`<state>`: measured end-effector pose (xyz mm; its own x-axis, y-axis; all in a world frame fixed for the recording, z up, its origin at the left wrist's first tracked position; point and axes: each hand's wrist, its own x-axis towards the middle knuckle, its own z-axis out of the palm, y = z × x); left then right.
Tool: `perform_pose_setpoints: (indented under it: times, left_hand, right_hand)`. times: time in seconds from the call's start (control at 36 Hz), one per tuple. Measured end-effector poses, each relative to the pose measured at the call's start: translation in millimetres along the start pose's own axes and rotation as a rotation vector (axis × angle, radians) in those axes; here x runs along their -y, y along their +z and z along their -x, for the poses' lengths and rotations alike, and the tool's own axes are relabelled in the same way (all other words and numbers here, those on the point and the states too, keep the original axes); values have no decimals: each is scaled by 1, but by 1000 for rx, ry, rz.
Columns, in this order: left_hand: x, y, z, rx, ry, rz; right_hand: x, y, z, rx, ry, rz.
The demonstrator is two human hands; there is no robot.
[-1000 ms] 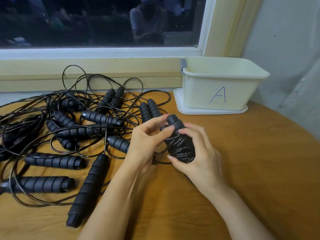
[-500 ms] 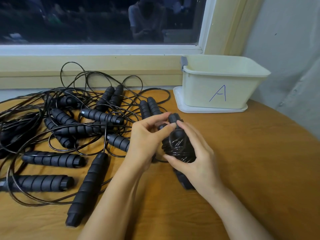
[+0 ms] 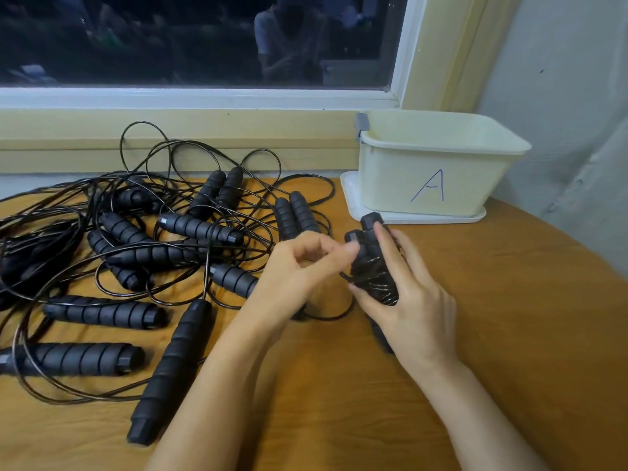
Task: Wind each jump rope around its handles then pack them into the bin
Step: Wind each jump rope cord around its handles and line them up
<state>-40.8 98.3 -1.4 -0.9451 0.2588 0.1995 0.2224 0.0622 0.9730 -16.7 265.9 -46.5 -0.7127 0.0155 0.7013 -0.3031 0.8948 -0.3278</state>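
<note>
A glossy, cord-wound bundle of 2 ribbed handles is gripped by the right hand. The left hand is curled alongside, its hold unclear.

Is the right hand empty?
No, the right hand grips a wound jump rope, its black cord wrapped round both handles.

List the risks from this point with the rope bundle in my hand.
The black cord wound round the paired black handles is gripped by the right hand. A loose black loop lies unwound on the brown wooden table, so turns may spring off if that grip eases.
That loop lies close to the tangled pile of black ropes and might snag there.
</note>
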Motion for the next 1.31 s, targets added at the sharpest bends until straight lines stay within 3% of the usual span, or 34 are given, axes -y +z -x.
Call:
perform_pose_setpoints:
  times: [0.22,0.53,0.69,0.81,1.14,1.31]
  left_hand:
    - [8,10,-5,-74,-290,287]
    - [-6,4,-3,-189,-251,515]
    - [-3,-2,-7,-56,-496,765]
    - [-3,2,-6,-1,-556,867]
    - [2,44,1,-128,-357,1066]
    - [4,56,6,-351,-150,814]
  right_hand:
    - [5,2,2,-2,-10,-75]
    - [19,2,10,-85,-146,-254]
    - [28,3,15,-114,-141,-402]
    - [33,5,16,-95,-46,-494]
    - [31,3,11,-104,209,-806]
    - [30,-2,8,-86,333,-976]
